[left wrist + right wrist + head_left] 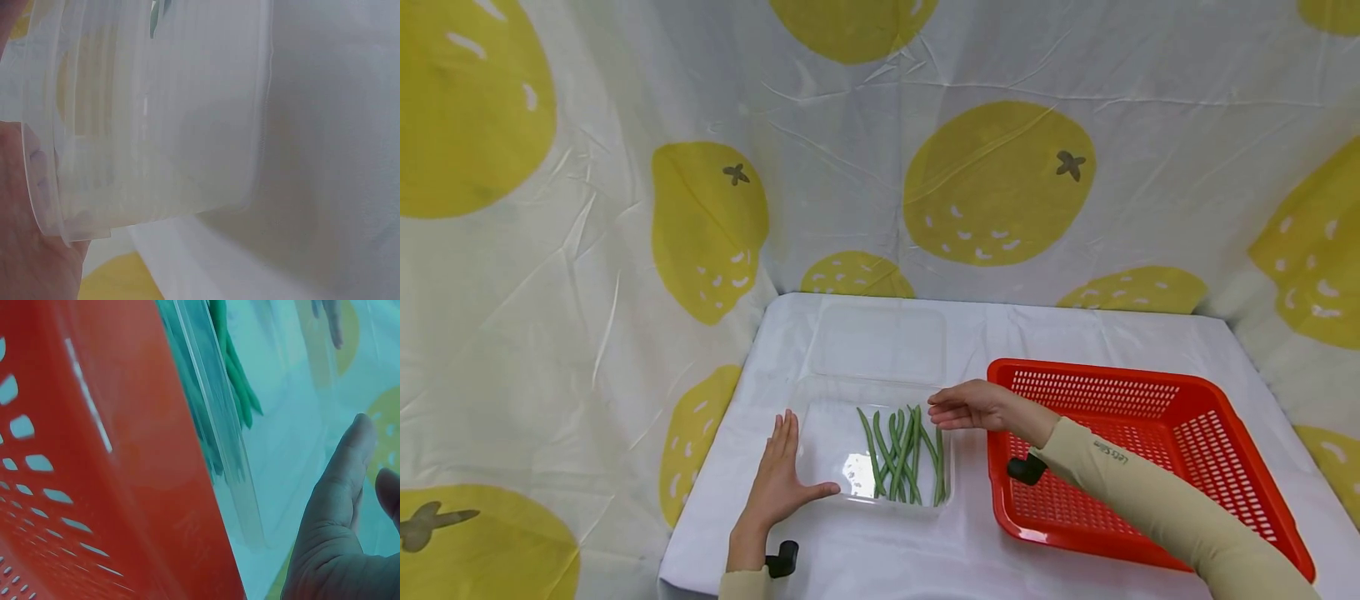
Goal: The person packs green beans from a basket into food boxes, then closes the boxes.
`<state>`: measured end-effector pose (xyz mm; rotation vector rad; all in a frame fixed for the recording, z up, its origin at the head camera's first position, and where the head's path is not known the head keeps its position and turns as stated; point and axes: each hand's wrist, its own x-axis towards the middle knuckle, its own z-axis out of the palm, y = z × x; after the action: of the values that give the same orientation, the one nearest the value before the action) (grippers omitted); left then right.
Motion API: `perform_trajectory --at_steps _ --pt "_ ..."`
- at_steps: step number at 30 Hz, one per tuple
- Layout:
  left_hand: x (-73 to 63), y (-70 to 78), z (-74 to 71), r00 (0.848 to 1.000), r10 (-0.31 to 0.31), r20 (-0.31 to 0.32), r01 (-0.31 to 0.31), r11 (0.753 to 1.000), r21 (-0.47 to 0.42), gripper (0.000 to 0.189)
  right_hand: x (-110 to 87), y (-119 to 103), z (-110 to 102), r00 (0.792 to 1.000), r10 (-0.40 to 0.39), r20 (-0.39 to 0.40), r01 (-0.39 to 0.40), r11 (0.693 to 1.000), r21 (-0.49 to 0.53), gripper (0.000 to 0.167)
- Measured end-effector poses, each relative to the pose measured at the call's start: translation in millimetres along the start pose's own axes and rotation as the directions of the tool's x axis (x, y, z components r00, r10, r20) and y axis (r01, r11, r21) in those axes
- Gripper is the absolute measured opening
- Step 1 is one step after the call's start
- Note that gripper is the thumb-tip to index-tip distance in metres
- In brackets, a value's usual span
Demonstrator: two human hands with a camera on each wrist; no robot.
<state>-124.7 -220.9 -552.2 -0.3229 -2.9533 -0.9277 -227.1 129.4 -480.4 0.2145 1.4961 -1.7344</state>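
Observation:
A clear plastic container point(823, 437) stands at the middle of the table, with several green beans point(901, 458) lying in its right half. My left hand point(777, 485) is at the container's left side, fingers straight and thumb spread along the near edge. In the left wrist view, the palm lies right at the rim of the translucent container wall point(187, 137). Over the container's back right corner, my right hand point(973, 405) hovers with fingers extended and nothing in it. The right wrist view shows that hand point(337, 506) beside the container and beans point(234, 378).
To the right stands a red perforated basket point(1075, 546), under my right forearm. A clear lid point(880, 342) lies flat behind the container. White cloth covers the table point(955, 542), and a lemon-print curtain point(842, 167) surrounds its back and sides.

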Motion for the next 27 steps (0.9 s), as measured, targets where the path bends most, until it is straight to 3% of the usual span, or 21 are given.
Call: perform_trajectory --at_steps 12,16,21,27 --pt "5.0 0.2 -4.8 0.997 -0.034 0.068 0.034 0.999 0.009 0.135 15.8 -3.2 -5.7 0.997 -0.039 -0.068 0.039 0.999 -0.005 0.036" --pt "16.4 3.9 -13.6 0.995 -0.042 0.094 0.038 0.998 0.044 0.134 22.5 -10.8 -8.9 0.994 -0.049 -0.1 0.047 0.999 -0.021 0.042" --pt "54.4 13.3 -32.9 0.99 -0.053 0.129 0.052 0.999 0.011 0.123 34.5 -22.9 -14.3 0.985 -0.075 -0.157 0.068 0.997 -0.046 0.054" --pt "126.7 15.5 -60.9 0.971 -0.048 0.234 0.081 0.988 -0.132 0.103 48.7 -42.3 -19.4 0.969 -0.111 -0.221 0.095 0.992 -0.081 0.067"
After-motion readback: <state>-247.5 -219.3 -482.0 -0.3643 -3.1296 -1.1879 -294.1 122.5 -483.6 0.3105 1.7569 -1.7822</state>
